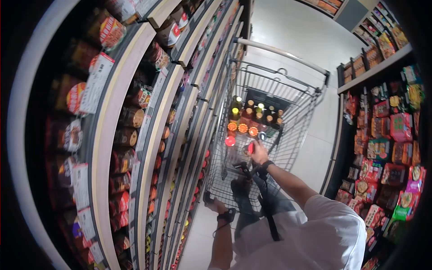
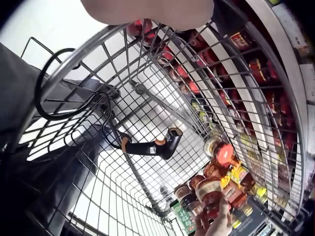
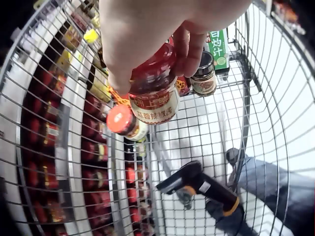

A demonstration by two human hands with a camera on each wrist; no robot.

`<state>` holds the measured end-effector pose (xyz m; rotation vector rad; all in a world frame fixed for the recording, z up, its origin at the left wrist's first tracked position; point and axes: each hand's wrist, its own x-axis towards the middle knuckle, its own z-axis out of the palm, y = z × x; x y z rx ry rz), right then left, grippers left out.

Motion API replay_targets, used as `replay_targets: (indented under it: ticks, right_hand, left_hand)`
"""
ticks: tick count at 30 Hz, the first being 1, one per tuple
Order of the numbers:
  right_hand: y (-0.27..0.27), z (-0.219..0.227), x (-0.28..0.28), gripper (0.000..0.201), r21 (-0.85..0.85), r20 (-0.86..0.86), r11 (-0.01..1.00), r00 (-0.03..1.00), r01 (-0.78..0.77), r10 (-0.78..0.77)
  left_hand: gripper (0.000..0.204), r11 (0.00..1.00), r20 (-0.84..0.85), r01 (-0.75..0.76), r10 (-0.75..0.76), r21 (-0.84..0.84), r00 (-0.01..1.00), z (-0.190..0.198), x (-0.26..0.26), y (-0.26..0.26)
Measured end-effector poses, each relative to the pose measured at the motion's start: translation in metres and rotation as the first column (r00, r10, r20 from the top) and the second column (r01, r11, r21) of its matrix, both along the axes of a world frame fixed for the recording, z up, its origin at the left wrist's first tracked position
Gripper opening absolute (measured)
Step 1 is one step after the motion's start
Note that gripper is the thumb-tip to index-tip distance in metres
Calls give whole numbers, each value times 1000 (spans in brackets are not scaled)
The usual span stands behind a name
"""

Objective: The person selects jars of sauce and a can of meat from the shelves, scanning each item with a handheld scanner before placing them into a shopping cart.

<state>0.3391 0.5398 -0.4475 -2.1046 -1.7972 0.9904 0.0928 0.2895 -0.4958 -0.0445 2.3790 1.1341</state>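
My right hand (image 1: 258,153) reaches into a wire shopping cart (image 1: 292,148) and grips a jar of chili sauce (image 3: 153,105), which has a pale label and dark red contents. The fingers curl around its upper part and hide the top. Below it in the right wrist view, a red-lidded jar (image 3: 120,119) leans inside the basket. A black-lidded jar (image 3: 204,73) and a green box (image 3: 218,49) stand beside the held jar. At the basket's near corner, my left hand (image 1: 218,206) holds the cart's rim; its fingers are mostly hidden.
Several bottles (image 1: 245,118) with orange and yellow tops crowd the cart's far end. A black-and-orange handheld scanner (image 2: 152,147) hangs near the basket's side, tied by a cord. Shelves of jars (image 1: 130,135) run close along the left; shelves of packets (image 1: 387,148) line the right.
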Motion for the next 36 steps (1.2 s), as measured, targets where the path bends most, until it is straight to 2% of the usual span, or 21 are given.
replay_targets:
  ticks: [1,4,5,6,9,10,15,16,17,20,21,24,25,26,28,30,31,32,33,34,36]
  right_hand:
    - [13,-23,-2,70,-18,27,999,999,-32,33]
    - [42,-73,-9,71,-54,161,992,980,-112,120]
    - [49,-85,-14,69,-45,205,991,969,-129,135]
    - [55,-96,-18,67,-50,226,988,962,-147,155]
    - [68,-114,-32,65,-76,208,985,964,-156,168]
    - [72,-119,-36,69,-153,226,978,958,-141,174]
    - [73,-130,-51,72,-72,227,993,968,-94,108]
    - [71,-150,-50,74,-51,229,995,969,-80,90]
    - [71,-159,-49,73,-28,202,998,978,-54,58]
    - [70,-154,-50,64,-21,86,999,996,37,-35]
    - [68,-172,-42,62,-12,49,1000,999,-1,1]
    - [60,-207,-16,67,65,-13,989,991,-135,137]
    - [56,-197,-6,69,38,-75,985,982,-171,173]
    - [53,-187,-2,66,108,-96,978,977,-181,191]
    - [45,-175,15,56,60,-79,972,970,-227,232]
    - [29,-152,32,47,-94,-149,985,981,-142,127]
    - [14,-137,42,40,-161,-309,982,950,-101,47]
    - [-1,-121,51,35,-227,-459,972,887,-66,-47]
    - [-17,-102,58,31,-282,-566,957,817,-68,-109]
    - [-35,-82,68,28,-338,-657,937,735,-86,-170]
    - [-69,-35,80,23,-438,-572,898,781,-34,-249]
  left_hand:
    - [50,997,-105,-27,35,77,994,8,7,7]
    - [43,989,-97,-142,139,-33,986,42,23,34]
    - [43,996,-198,-70,58,-53,978,20,17,20]
    - [43,996,-218,-86,78,-28,973,16,19,20]
    - [39,994,-253,-104,107,25,961,17,22,21]
    - [38,994,-258,-106,102,-1,961,15,22,19]
    - [33,992,-268,-97,72,-82,961,29,25,27]
    - [33,992,-282,-101,76,-75,956,28,26,27]
    - [33,995,-300,-86,70,-41,951,30,27,28]
    - [28,974,-249,-130,82,-185,965,41,27,36]
    - [29,976,-263,-142,95,-167,960,34,27,33]
    - [30,951,-270,-140,63,-276,961,43,26,38]
    - [30,947,-288,-157,74,-279,955,46,26,40]
    - [32,938,-268,-152,67,-310,961,51,25,42]
    - [34,913,-225,-164,83,-373,971,54,24,44]
    - [42,906,-151,-139,85,-399,985,65,22,46]
    - [46,915,-124,-119,77,-385,989,68,23,42]
    - [51,926,-101,-93,60,-366,993,71,22,43]
    - [58,949,-146,-77,33,-307,989,53,20,34]
    - [55,962,-157,-53,11,-266,988,46,19,28]
    - [53,984,-54,1,-11,-176,998,58,14,23]
